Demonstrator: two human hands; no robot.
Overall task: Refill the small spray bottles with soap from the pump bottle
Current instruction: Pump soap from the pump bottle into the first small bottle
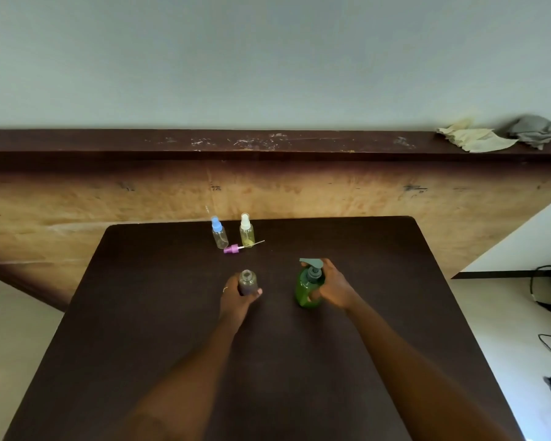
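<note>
On the dark table (172,329), an uncapped small spray bottle (248,282) is held upright by the left hand (237,297), with fingers and thumb curled round its body. Beyond that grip, a blue-capped spray bottle (219,234) and a white-capped spray bottle (246,231) are stood side by side. A purple spray cap (233,249) is laid on its side just before them. To the right of the left grip, apart from it, the green pump bottle (306,291) is clasped by the right hand (334,286), spout turned leftward. Far beyond this grip, to the right, two crumpled cloths (477,141) are seen on a ledge.
</note>
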